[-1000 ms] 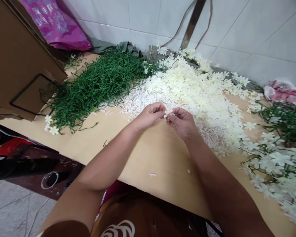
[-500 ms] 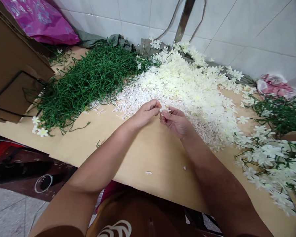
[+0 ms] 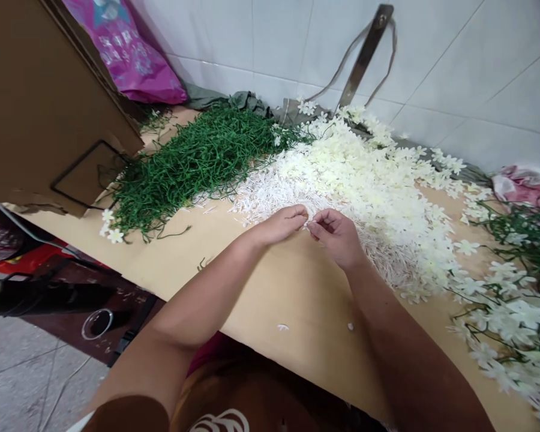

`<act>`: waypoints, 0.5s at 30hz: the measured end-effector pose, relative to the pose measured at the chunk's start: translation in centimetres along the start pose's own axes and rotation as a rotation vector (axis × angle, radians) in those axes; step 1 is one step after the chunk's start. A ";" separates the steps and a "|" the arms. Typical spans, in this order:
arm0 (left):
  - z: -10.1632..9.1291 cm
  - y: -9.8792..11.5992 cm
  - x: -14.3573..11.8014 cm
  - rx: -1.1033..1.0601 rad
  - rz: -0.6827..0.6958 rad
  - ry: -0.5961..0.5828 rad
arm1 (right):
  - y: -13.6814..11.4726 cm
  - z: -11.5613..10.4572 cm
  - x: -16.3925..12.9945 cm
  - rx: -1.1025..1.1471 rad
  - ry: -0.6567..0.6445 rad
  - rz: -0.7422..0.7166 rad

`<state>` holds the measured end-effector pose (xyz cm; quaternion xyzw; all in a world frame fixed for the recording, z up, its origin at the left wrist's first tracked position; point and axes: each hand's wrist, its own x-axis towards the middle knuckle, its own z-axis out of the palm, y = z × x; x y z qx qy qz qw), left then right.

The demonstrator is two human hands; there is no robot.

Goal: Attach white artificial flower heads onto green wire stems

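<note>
In the head view my left hand (image 3: pixel 284 224) and my right hand (image 3: pixel 340 237) meet fingertip to fingertip, just above the table's near-middle. Pinched between them is a small white artificial flower (image 3: pixel 310 217), mostly hidden by the fingers and hard to tell from the pile behind. Both hands are closed. Right behind them spreads a heap of thin white flower stamens (image 3: pixel 270 195). Loose cream-white flower heads (image 3: pixel 355 159) are piled behind and to the right of the stamens. Green plastic stems (image 3: pixel 202 159) form a large heap at the left.
A cardboard box (image 3: pixel 36 108) stands at the left, with a pink bag (image 3: pixel 144 66) behind it. Assembled white flowers on green stems (image 3: pixel 517 324) lie at the right, near more stems (image 3: pixel 531 240). Two white scraps (image 3: pixel 282 327) lie on the brown tabletop (image 3: pixel 270 294). A tiled wall rises behind.
The view has shifted, so everything appears lower and further right. My right fingers have turned and curled more, and less of the white flower shows between my hands.
</note>
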<state>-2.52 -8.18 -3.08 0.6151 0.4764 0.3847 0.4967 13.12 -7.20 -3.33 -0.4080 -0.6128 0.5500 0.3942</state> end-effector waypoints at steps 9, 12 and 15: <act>-3.7 1.1 -0.9 0.680 0.024 0.405 | 0.5 -0.8 0.2 -0.124 -0.008 -0.021; -7.4 2.0 -1.7 1.010 -0.064 0.747 | 0.7 -0.9 0.3 -0.082 0.005 -0.014; -11.0 1.9 -2.2 1.185 -0.126 0.776 | 0.8 -0.8 0.4 -0.033 -0.031 -0.022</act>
